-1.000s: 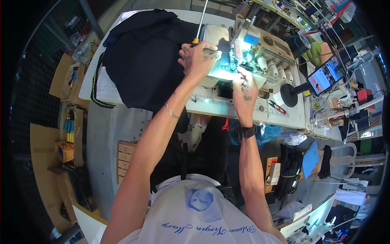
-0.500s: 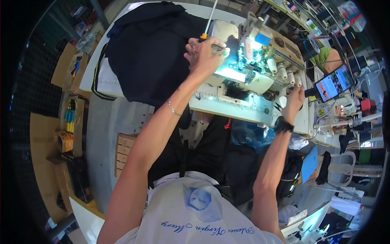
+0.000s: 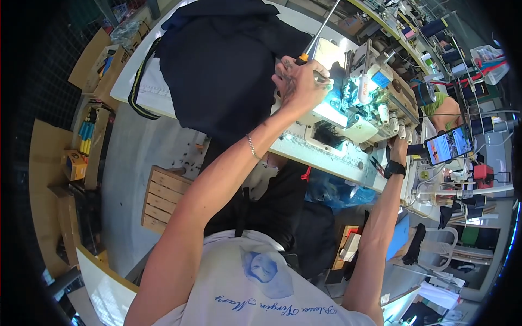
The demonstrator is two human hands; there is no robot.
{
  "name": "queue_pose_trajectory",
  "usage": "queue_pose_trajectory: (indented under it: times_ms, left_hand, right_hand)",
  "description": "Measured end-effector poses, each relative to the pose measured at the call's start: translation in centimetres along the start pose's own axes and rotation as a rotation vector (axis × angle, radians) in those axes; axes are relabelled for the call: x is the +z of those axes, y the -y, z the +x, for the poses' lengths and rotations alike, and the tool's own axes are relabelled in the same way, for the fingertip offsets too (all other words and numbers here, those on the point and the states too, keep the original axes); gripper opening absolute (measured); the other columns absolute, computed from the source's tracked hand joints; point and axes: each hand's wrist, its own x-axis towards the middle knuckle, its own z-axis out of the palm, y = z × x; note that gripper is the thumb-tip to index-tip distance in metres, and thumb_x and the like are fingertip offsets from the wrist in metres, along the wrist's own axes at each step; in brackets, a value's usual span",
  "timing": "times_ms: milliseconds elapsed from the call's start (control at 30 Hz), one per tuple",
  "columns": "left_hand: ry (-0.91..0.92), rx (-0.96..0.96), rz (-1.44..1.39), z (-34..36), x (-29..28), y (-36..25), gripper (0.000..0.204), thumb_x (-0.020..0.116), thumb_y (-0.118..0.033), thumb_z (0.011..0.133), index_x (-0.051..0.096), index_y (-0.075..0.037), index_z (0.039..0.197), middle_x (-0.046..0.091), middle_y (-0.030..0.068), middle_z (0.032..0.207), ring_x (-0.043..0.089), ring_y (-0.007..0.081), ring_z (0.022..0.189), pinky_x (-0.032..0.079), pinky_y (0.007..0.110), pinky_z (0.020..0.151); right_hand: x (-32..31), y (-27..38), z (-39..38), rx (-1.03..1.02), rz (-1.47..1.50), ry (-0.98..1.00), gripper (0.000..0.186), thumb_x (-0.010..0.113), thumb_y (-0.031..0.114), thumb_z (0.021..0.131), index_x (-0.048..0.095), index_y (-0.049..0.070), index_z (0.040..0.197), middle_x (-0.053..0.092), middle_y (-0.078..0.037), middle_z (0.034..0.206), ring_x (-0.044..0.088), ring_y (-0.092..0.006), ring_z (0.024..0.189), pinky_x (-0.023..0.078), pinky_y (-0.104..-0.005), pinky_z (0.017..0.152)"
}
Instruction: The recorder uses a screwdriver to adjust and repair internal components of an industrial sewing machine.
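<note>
My left hand (image 3: 302, 87) is closed round the handle of a screwdriver (image 3: 319, 37). The orange and black end of its handle shows above my fist, and the long metal shaft points up and away to the right. This hand is at the left side of an overlock sewing machine (image 3: 399, 87), beside its brightly lit needle area. My right hand (image 3: 398, 145) reaches to the machine's right end, just below the white tension knobs (image 3: 393, 120). Its fingers are mostly hidden by the machine. A large piece of dark navy fabric (image 3: 223, 70) covers the table left of my left hand.
Small black-handled snips (image 3: 376, 165) lie on the white sewing table (image 3: 321, 157) near my right wrist. A phone (image 3: 447, 145) is mounted at the right. Cardboard boxes (image 3: 54, 163) stand at the left. A wooden slatted piece (image 3: 162, 200) is below the table, and a person's knee shows behind the machine.
My right hand has moved from the lowest tension knob to behind the machine's right end, hiding its fingers. The left hand keeps the screwdriver, whose shaft leans further right. The whole view has shifted.
</note>
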Motion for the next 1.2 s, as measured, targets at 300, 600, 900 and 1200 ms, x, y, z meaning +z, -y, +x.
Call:
queue_pose_trajectory:
  times_ms: [300,600,900,1200]
  left_hand:
    - [0.003,0.026,0.001,-0.1,-0.3,-0.1,0.023,0.083,-0.024,0.072,0.073,-0.02,0.092,0.049,0.0121,0.107,0.039,0.0319,0.111,0.031,0.05,0.093]
    - [-0.025,0.017,0.044,-0.3,-0.3,-0.5,0.022,0.082,-0.024,0.076,0.073,-0.022,0.095,0.049,0.0117,0.11,0.042,0.0325,0.114,0.035,0.052,0.093]
    - [0.08,0.031,0.034,0.4,-0.3,0.2,0.028,0.084,-0.03,0.076,0.074,-0.023,0.101,0.05,0.0132,0.116,0.042,0.0322,0.115,0.037,0.05,0.096]
    - [0.054,0.066,0.073,0.0,-0.5,-0.6,0.025,0.079,-0.019,0.084,0.073,-0.013,0.108,0.066,0.0058,0.096,0.052,0.0205,0.104,0.046,0.038,0.086]
  right_hand:
    - [-1.4,-2.7,1.9,-0.02,-0.049,-0.007,0.046,0.049,0.054,0.102,0.06,0.01,0.095,0.051,0.001,0.07,0.041,-0.0093,0.06,0.029,-0.0265,0.055]
    - [-0.4,-1.7,2.0,0.013,-0.016,-0.03,0.019,0.055,0.028,0.1,0.058,0.01,0.096,0.051,-0.001,0.067,0.048,-0.0124,0.052,0.034,-0.0292,0.047]
    - [-0.4,-2.5,3.3,0.084,-0.068,-0.028,0.025,0.051,0.034,0.102,0.055,0.01,0.1,0.05,-0.001,0.064,0.043,-0.0106,0.044,0.028,-0.029,0.04]
    - [0.0,-2.9,2.2,0.024,0.011,-0.028,0.038,0.045,0.042,0.107,0.057,0.007,0.118,0.054,0.0,0.071,0.047,-0.0101,0.056,0.033,-0.0264,0.05]
